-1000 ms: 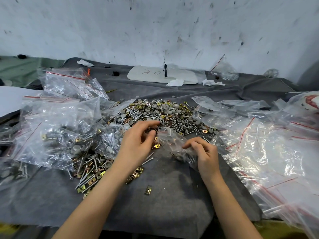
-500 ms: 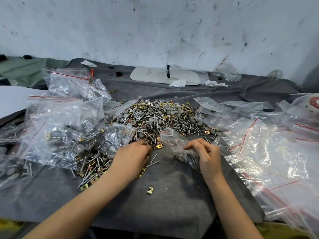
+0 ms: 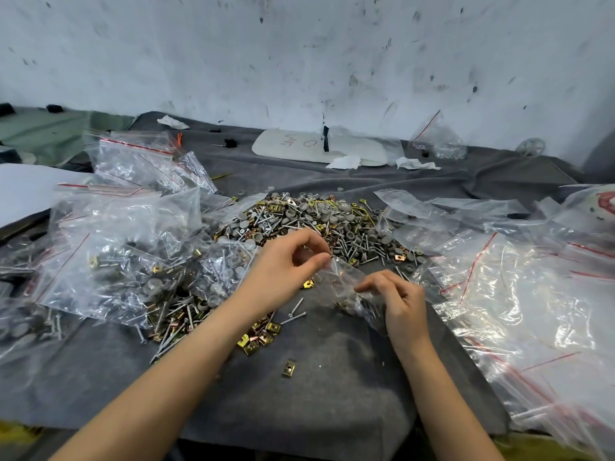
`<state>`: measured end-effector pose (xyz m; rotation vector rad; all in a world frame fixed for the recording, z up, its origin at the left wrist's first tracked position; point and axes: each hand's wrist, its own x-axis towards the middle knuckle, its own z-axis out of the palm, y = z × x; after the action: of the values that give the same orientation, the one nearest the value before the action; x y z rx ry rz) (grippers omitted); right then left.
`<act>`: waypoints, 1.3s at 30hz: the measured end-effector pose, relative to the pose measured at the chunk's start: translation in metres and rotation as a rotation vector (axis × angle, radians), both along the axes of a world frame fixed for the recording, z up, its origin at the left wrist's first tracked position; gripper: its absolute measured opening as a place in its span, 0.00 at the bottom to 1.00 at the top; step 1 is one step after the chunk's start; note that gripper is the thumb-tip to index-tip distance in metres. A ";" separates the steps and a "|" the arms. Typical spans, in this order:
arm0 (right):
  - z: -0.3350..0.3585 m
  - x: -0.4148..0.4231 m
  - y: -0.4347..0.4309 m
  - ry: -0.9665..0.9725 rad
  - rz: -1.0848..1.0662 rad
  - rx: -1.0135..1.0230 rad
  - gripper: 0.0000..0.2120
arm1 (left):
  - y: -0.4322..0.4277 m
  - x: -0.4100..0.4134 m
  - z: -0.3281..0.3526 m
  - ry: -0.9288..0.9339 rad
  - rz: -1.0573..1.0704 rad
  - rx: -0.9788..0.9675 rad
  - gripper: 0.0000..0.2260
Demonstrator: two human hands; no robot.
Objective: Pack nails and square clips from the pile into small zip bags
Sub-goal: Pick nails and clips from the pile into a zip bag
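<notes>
L hand: thumb + forefinger pinched together on the upper edge of the small zip bag, other fingers loosely curled above. Can't tell if a part sits betw. the fingertips. R hand: fingers curled, gripping the bag's lower end, knuckles up. Bag is stretched betw. both hands, tilted, low over the grey cloth; a few grey caps + small bits show thru the plastic.

Just behind the hands is the pile: nails, brass-coloured clips, grey caps, all mixed. Two loose nails lie beside the L wrist, w/ a clip cluster under the forearm. One square clip lies alone, nearer the person.

Filled bags are heaped at left. Empty zip bags, red-striped, are at right. White board is at the back, by the wall.
</notes>
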<state>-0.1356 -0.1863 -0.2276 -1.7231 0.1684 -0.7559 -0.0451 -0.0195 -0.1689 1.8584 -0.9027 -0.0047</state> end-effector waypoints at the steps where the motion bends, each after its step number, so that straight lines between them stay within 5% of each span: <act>1: 0.000 0.000 0.000 -0.001 -0.004 -0.001 0.15 | 0.001 0.000 -0.001 0.016 -0.010 -0.014 0.03; 11: 0.001 -0.001 0.002 -0.003 0.006 -0.007 0.14 | 0.007 0.001 -0.008 -0.086 0.160 0.124 0.04; 21: 0.001 -0.001 0.001 -0.026 0.019 0.014 0.15 | 0.009 0.001 -0.010 -0.024 0.017 0.100 0.16; 28: -0.002 0.000 -0.002 0.015 -0.017 -0.024 0.13 | 0.006 0.008 -0.004 -0.142 -0.080 0.219 0.08; 33: -0.007 0.000 0.001 0.116 -0.043 -0.288 0.16 | -0.009 0.007 0.025 -0.373 -0.203 0.241 0.07; 39: -0.007 0.000 -0.005 0.037 -0.238 -0.194 0.12 | -0.022 0.009 0.048 -0.600 -0.030 0.099 0.07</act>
<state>-0.1357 -0.1914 -0.2343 -1.9239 0.3393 -0.9405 -0.0357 -0.0412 -0.1206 1.9706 -1.3545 0.5219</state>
